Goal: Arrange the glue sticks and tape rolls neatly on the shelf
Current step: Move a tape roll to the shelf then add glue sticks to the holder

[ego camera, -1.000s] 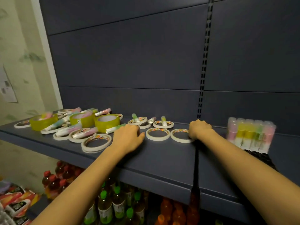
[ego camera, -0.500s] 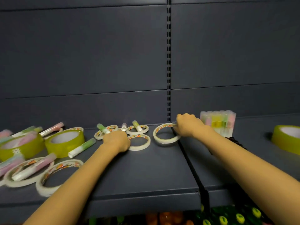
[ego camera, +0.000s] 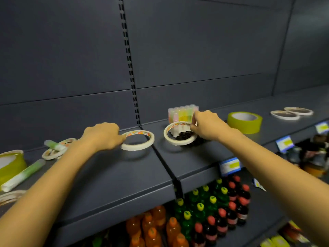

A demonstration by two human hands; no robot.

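My left hand (ego camera: pixel 103 135) grips the left rim of a thin white tape roll (ego camera: pixel 138 141), held just above the dark shelf (ego camera: pixel 114 175). My right hand (ego camera: pixel 207 126) pinches a second thin white tape roll (ego camera: pixel 170 135), tilted and lifted in front of a clear pack of pastel glue sticks (ego camera: pixel 181 113). A wide yellow tape roll (ego camera: pixel 244 123) stands to the right, and two thin rolls (ego camera: pixel 292 113) lie flat beyond it. At the left lie more thin rolls (ego camera: pixel 53 152), green glue sticks (ego camera: pixel 23 175) and another yellow roll (ego camera: pixel 10 163).
A slotted upright (ego camera: pixel 130 68) splits the grey back panel, with a seam in the shelf below it. Drink bottles (ego camera: pixel 204 211) fill the lower shelf. Blue price tags (ego camera: pixel 230 165) hang on the shelf's front edge at the right.
Both hands have lifted a thin tape roll each and carried them rightward. The view has swung right, revealing the two flat rolls at the far right.
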